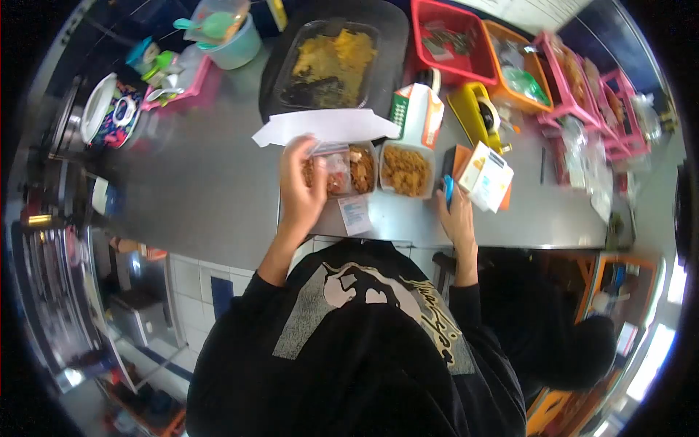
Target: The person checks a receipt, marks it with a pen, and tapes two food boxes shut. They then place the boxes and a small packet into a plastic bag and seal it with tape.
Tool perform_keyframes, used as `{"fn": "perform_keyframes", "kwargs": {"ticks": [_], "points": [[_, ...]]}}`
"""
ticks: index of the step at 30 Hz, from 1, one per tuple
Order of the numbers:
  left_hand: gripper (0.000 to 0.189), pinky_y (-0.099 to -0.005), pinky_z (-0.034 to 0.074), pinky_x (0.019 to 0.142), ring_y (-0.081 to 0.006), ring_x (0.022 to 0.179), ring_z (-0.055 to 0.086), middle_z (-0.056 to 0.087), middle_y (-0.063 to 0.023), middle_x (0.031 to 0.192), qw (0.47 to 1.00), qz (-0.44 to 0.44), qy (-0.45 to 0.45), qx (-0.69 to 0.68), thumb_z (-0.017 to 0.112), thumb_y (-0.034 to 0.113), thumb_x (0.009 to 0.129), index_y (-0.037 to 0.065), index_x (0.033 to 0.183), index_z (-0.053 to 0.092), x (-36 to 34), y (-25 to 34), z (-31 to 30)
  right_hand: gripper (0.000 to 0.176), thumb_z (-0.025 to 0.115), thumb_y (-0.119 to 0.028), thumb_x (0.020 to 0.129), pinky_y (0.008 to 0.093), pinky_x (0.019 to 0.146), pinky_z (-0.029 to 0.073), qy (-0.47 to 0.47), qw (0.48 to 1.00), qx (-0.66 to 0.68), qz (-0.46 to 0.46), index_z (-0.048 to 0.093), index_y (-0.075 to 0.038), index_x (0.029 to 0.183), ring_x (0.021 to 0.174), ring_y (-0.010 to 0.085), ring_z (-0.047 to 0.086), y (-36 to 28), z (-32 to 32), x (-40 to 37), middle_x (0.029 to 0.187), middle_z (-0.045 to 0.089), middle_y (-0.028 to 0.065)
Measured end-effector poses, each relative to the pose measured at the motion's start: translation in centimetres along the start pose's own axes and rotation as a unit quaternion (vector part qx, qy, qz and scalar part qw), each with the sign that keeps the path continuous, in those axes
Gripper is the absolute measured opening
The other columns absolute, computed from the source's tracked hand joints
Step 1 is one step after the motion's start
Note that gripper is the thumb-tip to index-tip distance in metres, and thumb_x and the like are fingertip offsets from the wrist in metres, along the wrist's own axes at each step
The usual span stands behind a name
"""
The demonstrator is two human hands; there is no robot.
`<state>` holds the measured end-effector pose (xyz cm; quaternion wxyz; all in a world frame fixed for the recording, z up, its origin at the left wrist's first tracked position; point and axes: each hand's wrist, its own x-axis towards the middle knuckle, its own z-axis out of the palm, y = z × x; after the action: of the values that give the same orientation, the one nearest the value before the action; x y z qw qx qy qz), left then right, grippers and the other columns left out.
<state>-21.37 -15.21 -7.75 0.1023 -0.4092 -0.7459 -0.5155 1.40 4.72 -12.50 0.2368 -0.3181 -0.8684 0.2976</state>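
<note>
A white-lidded open box (362, 169) of brown food stands at the metal counter's front, with a small clear bag (337, 171) on the food. My left hand (302, 186) is over the box's left side, its fingers raised and apart from the thumb. Right of it is a smaller open box (406, 172) of fried food, its printed lid raised. My right hand (456, 211) has its fingers round a small blue object (448, 188), beside a white and yellow carton (486, 175). A printed slip (354, 214) lies below the larger box.
Behind the boxes is a black tray (331, 62) with yellow food remains. A yellow tape dispenser (475, 116), a red basket (451, 40), an orange basket (520, 69) and pink baskets (575, 84) stand at the right. A pink basket (182, 91) with utensils and a patterned bowl (116, 116) are left.
</note>
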Motion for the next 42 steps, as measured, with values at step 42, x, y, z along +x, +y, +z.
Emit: {"fn": "perform_keyframes", "kwargs": {"ticks": [42], "points": [[0.035, -0.0355, 0.048, 0.087, -0.0327, 0.100, 0.059, 0.061, -0.0162, 0.109, 0.978, -0.205, -0.029, -0.025, 0.056, 0.014, 0.086, 0.006, 0.120, 0.054, -5.3, -9.3, -1.5, 0.054, 0.035, -0.043, 0.099, 0.0330, 0.096, 0.038, -0.283, 0.913, 0.293, -0.026, 0.044, -0.003, 0.134, 0.106, 0.0210, 0.051, -6.4, 9.0, 7.5, 0.124, 0.052, 0.0121]]}}
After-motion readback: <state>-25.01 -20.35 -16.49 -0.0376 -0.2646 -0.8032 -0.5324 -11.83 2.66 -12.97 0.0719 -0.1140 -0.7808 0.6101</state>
